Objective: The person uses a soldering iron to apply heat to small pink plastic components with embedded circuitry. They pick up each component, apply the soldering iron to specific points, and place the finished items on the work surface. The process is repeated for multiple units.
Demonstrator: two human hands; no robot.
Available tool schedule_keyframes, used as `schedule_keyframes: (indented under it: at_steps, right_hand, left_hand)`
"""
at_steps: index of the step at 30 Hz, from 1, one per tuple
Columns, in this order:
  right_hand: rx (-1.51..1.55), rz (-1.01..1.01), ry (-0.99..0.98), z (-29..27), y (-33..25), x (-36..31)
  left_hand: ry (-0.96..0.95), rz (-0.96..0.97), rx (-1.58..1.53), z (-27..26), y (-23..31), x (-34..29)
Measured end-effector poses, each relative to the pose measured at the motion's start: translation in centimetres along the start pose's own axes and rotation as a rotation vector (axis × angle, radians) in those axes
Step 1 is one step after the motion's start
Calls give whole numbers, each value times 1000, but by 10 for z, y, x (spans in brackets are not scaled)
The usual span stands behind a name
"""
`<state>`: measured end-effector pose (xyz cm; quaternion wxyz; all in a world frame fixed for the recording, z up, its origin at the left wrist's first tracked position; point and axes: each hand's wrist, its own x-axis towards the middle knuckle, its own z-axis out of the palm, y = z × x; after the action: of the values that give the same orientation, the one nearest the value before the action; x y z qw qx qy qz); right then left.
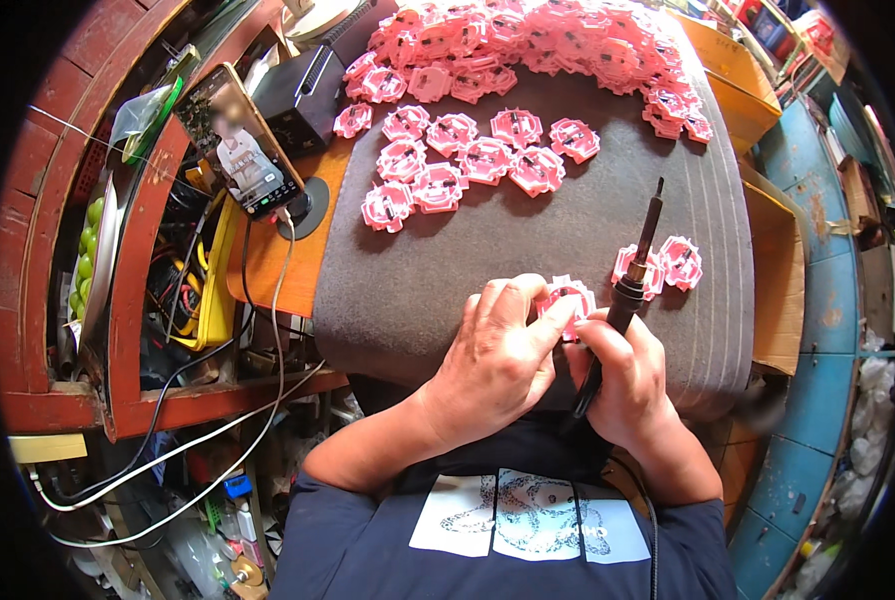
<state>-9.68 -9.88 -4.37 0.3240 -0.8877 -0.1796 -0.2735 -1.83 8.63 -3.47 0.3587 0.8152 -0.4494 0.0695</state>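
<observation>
My left hand [492,350] is closed around the left side of a small pink plastic part [573,292] with white edges, near the front of the grey mat. My right hand [629,375] grips a black soldering iron [628,293], its dark tip pointing up and away from me. The right fingertips also reach the near side of the same pink part; exactly how they touch it is hidden. Just beyond the right hand lie two similar pink parts [681,263], one partly behind the iron. Several more pink parts [485,160] sit in loose rows toward the middle.
A large heap of pink parts [567,40] covers the mat's far end. At the left, a phone [242,140] leans on a round stand beside a black box [297,98]. White and black cables [284,330] hang at the left. Cardboard boxes [775,270] stand along the right edge.
</observation>
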Motion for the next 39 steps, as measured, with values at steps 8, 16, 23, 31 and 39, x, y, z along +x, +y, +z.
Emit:
schedule_keyframes:
  at_steps: [8,16,23,31,39]
  right_hand:
    - [55,77,97,1,0,4]
    - [208,154,156,4,1,0]
    - [221,203,157,5,4,-5]
    - [176,213,216,8,4,-6]
    - [56,-84,140,-1,4,-7]
  left_hand:
    - [103,-31,-106,1,5,-10]
    - [103,-22,-211,14,5,1]
    - [100,-19,-195,13,4,7]
    - [128,-18,-170,15,6,7]
    - [172,-10,-138,17,6,8]
